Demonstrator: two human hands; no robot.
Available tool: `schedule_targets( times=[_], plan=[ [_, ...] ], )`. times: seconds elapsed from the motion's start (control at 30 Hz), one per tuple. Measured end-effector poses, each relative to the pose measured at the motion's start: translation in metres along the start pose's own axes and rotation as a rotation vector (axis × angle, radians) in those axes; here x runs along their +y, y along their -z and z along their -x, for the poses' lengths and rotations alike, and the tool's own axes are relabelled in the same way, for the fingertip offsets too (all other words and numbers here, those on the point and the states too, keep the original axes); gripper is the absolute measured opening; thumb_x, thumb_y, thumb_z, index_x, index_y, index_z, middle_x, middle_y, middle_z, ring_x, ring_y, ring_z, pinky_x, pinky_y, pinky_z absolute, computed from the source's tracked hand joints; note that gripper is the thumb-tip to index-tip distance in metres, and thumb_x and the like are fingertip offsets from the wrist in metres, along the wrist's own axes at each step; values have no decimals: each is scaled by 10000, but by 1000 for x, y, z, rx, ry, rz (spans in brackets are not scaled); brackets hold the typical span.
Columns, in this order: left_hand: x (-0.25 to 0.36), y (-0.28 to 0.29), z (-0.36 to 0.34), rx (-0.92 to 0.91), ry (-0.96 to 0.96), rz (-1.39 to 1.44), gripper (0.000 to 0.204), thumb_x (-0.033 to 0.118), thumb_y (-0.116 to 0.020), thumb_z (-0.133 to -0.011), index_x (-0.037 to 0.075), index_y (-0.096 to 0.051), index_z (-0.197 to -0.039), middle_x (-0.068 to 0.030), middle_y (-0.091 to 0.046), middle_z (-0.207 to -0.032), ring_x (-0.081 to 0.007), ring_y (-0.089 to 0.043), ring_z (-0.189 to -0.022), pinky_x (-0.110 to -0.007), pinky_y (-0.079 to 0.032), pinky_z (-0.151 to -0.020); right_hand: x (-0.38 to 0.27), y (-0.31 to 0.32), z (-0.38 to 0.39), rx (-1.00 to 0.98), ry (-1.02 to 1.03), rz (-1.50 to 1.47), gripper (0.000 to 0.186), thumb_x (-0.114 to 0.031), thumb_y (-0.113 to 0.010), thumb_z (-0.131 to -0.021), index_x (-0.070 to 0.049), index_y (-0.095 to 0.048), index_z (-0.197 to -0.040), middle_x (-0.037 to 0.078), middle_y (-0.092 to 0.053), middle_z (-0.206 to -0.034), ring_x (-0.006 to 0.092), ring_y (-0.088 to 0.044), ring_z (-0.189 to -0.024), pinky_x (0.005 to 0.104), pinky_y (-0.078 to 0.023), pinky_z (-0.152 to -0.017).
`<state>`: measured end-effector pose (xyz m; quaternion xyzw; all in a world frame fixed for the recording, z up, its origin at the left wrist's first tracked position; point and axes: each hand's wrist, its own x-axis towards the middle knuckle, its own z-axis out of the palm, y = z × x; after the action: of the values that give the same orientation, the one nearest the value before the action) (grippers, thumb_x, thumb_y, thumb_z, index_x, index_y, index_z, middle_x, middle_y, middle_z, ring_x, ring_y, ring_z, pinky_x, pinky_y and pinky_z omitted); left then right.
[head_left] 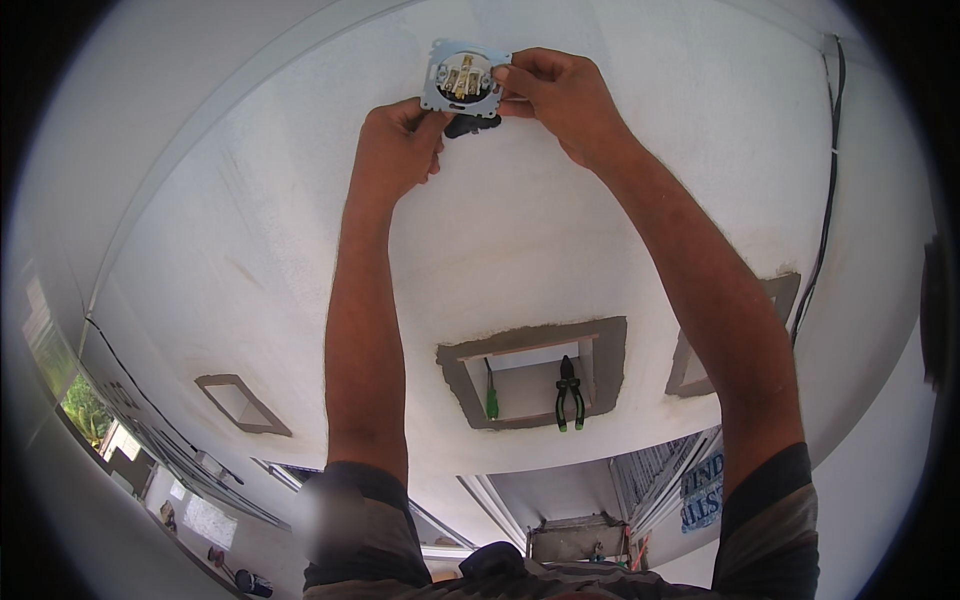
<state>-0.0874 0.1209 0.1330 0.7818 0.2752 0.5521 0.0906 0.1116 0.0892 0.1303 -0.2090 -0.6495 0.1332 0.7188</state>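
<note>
Both hands reach up to a socket insert (437,98), a squarish metal mounting plate with a round middle showing brass contacts and no cover. My left hand (400,150) pinches its lower left corner between thumb and fingers. At its right edge, my right hand (570,100) grips the plate, thumb near the round middle and fingers behind. A black part (472,126) shows just below the plate; whether it is a wall box or the socket's back I cannot tell. The plate is slightly tilted against the white surface behind it.
A recess with a grey mortar rim (465,395) holds green-and-black pliers (568,385) and a green-handled screwdriver (491,392). Smaller framed openings lie left (243,404) and right (690,365), the latter partly behind my right arm. A black cable (833,160) runs along the right.
</note>
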Motion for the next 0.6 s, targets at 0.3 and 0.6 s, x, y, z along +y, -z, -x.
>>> schedule_targets(
  times=[0.3, 0.6],
  plan=[
    [-13, 7, -11, -67, -76, 108, 220, 135, -604, -1016, -26, -704, -904, -64, -705, -749, -113, -672, -601, -255, -537, -538, -32, 5, -11, -114, 69, 488, 249, -215, -688, -984, 28, -714, -1029, 62, -704, -841, 118, -701, -763, 247, -563, -697],
    [-22, -7, -7, 65, -134, 294, 206, 62, -556, -1011, -78, -701, -968, -128, -750, -854, -176, -743, -726, -283, -618, -698, -16, 3, -10, -67, 13, 291, 261, -164, -704, -949, 80, -699, -1042, 122, -718, -858, 150, -732, -729, 247, -534, -606]
  ],
)
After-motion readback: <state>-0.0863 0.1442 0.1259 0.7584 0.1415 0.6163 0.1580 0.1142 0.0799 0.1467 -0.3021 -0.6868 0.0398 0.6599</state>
